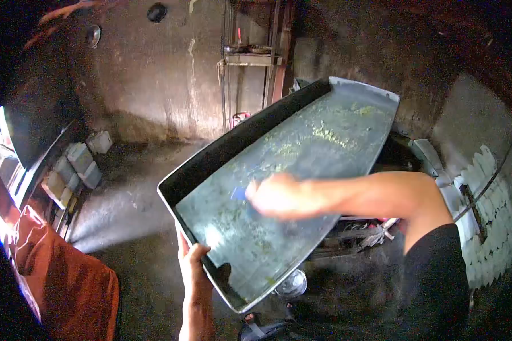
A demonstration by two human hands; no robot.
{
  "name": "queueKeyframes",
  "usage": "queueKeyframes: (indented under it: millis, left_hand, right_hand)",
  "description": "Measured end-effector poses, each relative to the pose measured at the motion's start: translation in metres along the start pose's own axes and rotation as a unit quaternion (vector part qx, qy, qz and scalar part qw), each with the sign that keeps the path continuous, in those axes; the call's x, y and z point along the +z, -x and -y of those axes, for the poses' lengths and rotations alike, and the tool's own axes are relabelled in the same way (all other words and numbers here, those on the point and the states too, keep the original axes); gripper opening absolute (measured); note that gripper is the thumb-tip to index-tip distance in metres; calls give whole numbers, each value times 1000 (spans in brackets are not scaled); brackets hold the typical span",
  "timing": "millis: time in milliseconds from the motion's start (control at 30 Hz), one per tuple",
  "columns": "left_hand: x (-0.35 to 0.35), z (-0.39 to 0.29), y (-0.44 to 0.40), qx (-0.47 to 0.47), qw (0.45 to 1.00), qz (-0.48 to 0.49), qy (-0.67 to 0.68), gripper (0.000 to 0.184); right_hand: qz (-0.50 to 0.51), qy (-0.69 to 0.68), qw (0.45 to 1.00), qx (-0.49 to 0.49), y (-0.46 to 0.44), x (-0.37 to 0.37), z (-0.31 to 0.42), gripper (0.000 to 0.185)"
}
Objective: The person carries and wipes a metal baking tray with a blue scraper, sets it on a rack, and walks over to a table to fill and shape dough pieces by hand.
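Observation:
A large, long metal tray (330,170) with raised sides is held up tilted in front of me. Yellow-green residue (333,136) lies scattered over its grey bottom, thickest toward the far end. My left hand (193,261) grips the near left corner, thumb over the rim and the other fingers mostly hidden behind the wall. Over the tray's bottom, my right hand (279,196) is closed and smeared by motion. A small blue piece (239,194) pokes out at its fingers, its kind too blurred to make out.
A shiny metal bowl (292,283) stands on the floor below the tray. Orange-red cloth (68,273) hangs at the left. Pale blocks (77,165) are stacked by the left wall. White stacked pieces (489,227) line the right side. A narrow shelf (250,58) stands at the back wall.

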State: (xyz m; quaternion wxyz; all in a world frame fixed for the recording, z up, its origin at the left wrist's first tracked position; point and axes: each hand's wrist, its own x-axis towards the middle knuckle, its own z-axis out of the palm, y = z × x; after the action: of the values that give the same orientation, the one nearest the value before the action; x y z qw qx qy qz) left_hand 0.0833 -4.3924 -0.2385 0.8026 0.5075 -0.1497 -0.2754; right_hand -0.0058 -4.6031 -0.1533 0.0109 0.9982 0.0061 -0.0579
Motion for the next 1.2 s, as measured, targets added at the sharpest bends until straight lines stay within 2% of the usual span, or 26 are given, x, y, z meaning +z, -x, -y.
queueKeyframes:
  millis: [33,67,133,167,200,233,267,300,333,367,433,467,500,533,567,700,733,800,833,900,967,1000,1033,1100,1167,1200]
  left_hand:
    - [-6,-1,5,-5,1000,-3,-9,80]
    - [-6,0,8,-10,1000,-11,-25,81]
    - [-8,-9,16,-22,999,-30,-8,82]
    - [-9,-12,23,-25,998,-43,23,83]
    - [-28,-3,22,-31,999,-25,16,84]
    - [-26,0,29,-40,996,-74,39,84]
    - [-38,15,31,-20,995,-77,55,83]
    - [-50,30,34,-5,995,-82,62,82]
    - [-57,32,35,-10,994,-96,44,82]
    - [-62,34,32,-14,994,-107,31,81]
    - [-52,19,31,-29,997,-61,40,84]
    - [-51,15,32,-29,997,-71,27,84]
    - [-53,19,33,-31,996,-84,18,84]
    - [-64,28,43,-34,995,-97,3,84]
    - [-65,33,44,-37,994,-105,-10,84]
    - [-68,33,43,-58,989,-130,-39,84]
    - [-70,34,45,-62,988,-134,-41,84]
    - [-77,29,46,-64,988,-134,-43,84]
    - [-78,27,46,-66,988,-133,-46,84]
    - [-79,18,48,-62,988,-131,-52,84]
    - [-80,23,52,-57,987,-136,-59,84]
    - [-76,24,51,-55,987,-140,-62,84]
    - [-74,25,51,-54,986,-144,-65,85]
    - [-72,25,51,-53,984,-155,-70,85]
    - [-73,25,53,-57,982,-166,-74,85]
    - [-72,26,54,-58,981,-170,-72,85]
  right_hand:
    - [-5,120,992,-38,-15,27,19,21]
    - [2,97,995,-21,-15,22,8,24]
    - [-19,154,987,47,-20,12,-58,29]
    - [17,183,980,77,-14,2,-98,25]
    - [31,223,963,148,-5,-5,-138,21]
    - [18,253,945,206,5,-7,-180,20]
    - [39,245,929,275,11,-15,-207,22]
    - [38,274,903,328,20,-3,-260,21]
    - [36,267,895,355,40,-25,-278,19]
    - [-43,230,872,431,55,-11,-344,18]
    - [-65,242,878,409,65,-39,-328,16]
    - [-18,229,913,338,58,-61,-264,19]
    - [-53,200,927,312,53,-55,-214,17]
    - [-3,235,948,214,62,-43,-150,17]
    - [-3,185,973,140,71,-31,-96,13]
    - [-7,124,975,182,96,-14,-109,10]
    - [6,140,960,243,106,-24,-136,10]
    - [-32,137,927,347,124,-43,-177,16]
    - [-84,224,889,391,136,-34,-220,17]
    - [-75,283,857,424,154,-52,-281,16]
    - [-23,261,860,438,158,-49,-336,17]
    - [-93,220,864,444,143,-54,-316,18]
    - [-134,251,874,394,123,-51,-283,18]
    - [-64,205,937,275,92,-36,-234,21]
    - [-59,246,908,335,80,-16,-271,20]
    - [-58,254,893,368,94,-15,-318,20]
